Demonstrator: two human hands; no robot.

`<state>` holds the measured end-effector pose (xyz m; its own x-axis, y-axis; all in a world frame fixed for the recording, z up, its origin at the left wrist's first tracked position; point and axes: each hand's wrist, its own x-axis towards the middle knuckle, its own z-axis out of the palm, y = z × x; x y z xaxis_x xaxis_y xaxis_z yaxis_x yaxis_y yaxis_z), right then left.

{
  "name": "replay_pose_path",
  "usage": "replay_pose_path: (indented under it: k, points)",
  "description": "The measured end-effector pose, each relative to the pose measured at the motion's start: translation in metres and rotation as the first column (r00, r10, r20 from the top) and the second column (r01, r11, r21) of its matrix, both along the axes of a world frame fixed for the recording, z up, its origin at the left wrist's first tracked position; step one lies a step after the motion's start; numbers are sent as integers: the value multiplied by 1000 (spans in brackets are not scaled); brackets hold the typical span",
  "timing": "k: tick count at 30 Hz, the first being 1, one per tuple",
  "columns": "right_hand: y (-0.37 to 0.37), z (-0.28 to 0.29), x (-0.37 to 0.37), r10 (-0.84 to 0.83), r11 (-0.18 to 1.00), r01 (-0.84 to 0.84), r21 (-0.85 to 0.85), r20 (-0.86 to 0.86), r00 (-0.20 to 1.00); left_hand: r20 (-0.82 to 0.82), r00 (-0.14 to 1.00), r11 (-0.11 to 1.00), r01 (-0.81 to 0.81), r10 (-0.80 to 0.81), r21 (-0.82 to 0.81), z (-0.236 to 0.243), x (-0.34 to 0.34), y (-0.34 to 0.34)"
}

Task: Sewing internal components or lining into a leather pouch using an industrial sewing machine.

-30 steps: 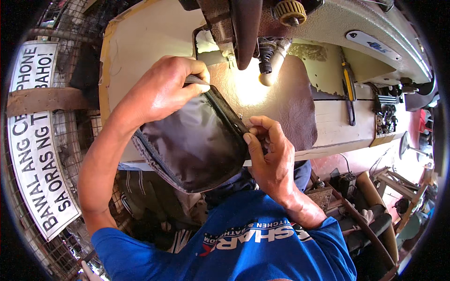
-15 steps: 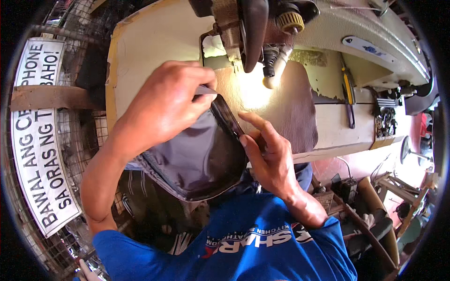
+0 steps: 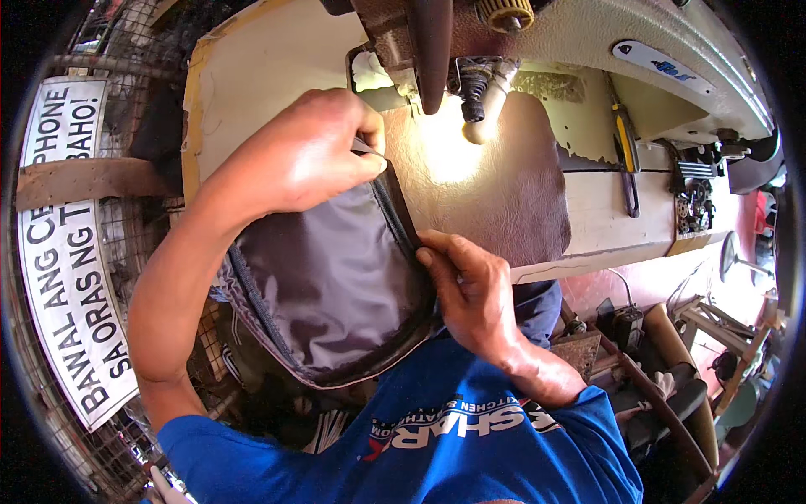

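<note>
As we look down through the head camera, we find the pouch (image 3: 336,286) between the two hands, its dark, shiny lining turned up toward us. It lies across the near edge of the table (image 3: 260,76), its lower part out over the lap and its upper corner tilted toward the sewing machine (image 3: 588,38). We see one zip (image 3: 391,210) along its right side and another dark, toothed-looking strip (image 3: 267,307) along its left. Whether anything sits under the lining, we cannot tell.

We see the left hand (image 3: 323,151) curled, its thumb and fingers pinched together on the pouch's upper corner. The right hand (image 3: 472,294) pinches the right edge between thumb and forefinger, its other fingers loosely folded.

Past the hands, a brown sheet (image 3: 525,193) lies on the table, lit by a bulb (image 3: 480,131). To its right we see a tool (image 3: 624,139) with a yellow and black handle, then a shallow tray (image 3: 695,244) of small dark parts (image 3: 693,202), too small for us to name.
</note>
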<state>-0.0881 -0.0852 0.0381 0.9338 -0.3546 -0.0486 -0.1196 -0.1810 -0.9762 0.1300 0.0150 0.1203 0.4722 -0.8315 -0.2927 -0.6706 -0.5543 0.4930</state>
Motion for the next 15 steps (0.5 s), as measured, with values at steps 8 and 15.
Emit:
replay_pose_path:
  k: [8,15]
  points:
    - [-2,-3,-3,-1,890,7,-456,12,1000,16,985,977,171,-170,-128,-44,7,-20]
    - [-4,-4,4,-37,854,35,-519,7,999,321,943,973,147,-85,-175,-51,-3,-17]
